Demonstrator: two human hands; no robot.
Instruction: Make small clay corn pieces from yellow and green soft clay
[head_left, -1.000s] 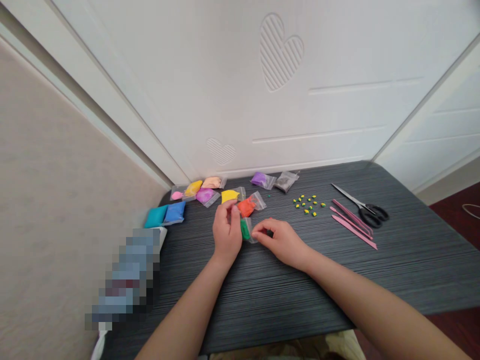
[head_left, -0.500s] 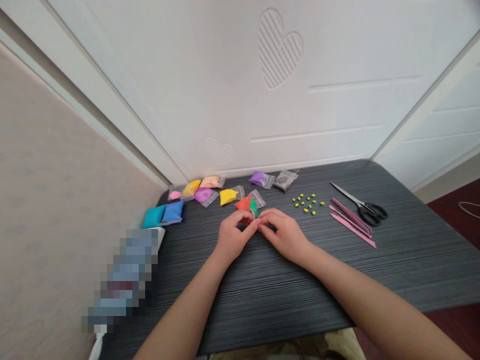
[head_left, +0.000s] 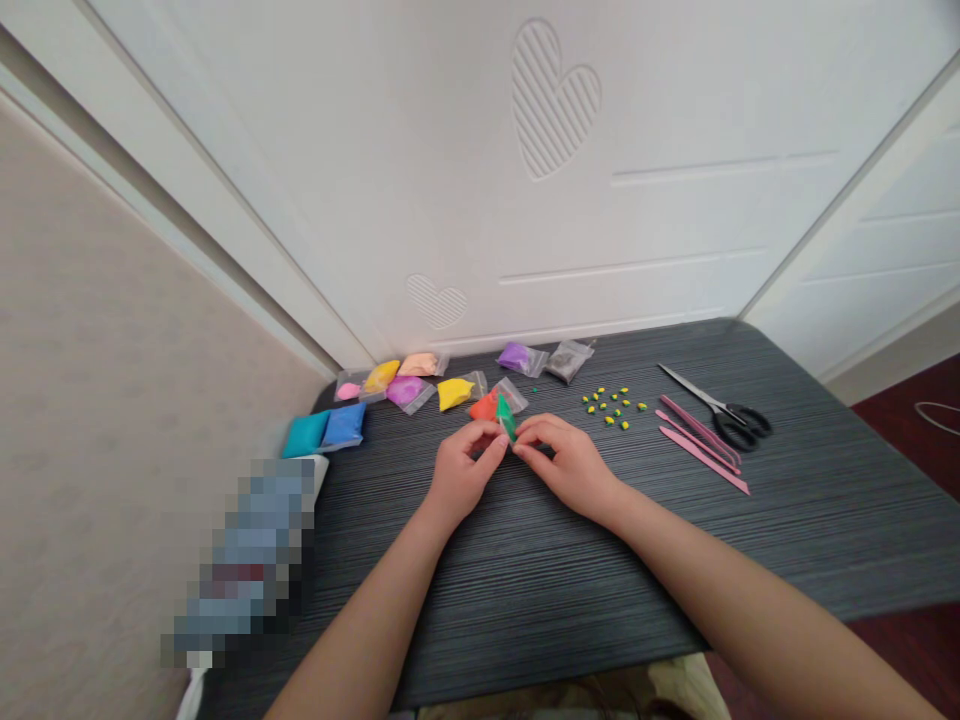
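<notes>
A small clear bag of green clay (head_left: 506, 417) stands tilted between my two hands above the dark table (head_left: 615, 560). My left hand (head_left: 461, 470) pinches the bag's lower edge from the left, fingers closed. My right hand (head_left: 564, 462) pinches the same edge from the right, fingers closed too. Just behind the green bag lies an orange clay bag (head_left: 485, 405).
Bags of yellow (head_left: 454, 392), magenta (head_left: 407, 390), purple (head_left: 517, 356), grey (head_left: 568, 360) and blue (head_left: 345, 424) clay lie along the back left. Several tiny yellow-green clay pieces (head_left: 615, 406), pink modelling tools (head_left: 701, 440) and scissors (head_left: 724, 410) lie to the right. A white door stands behind.
The green bag was lying by my left hand a second ago. Both hands have come together on it and raised it upright, a little farther from me.
</notes>
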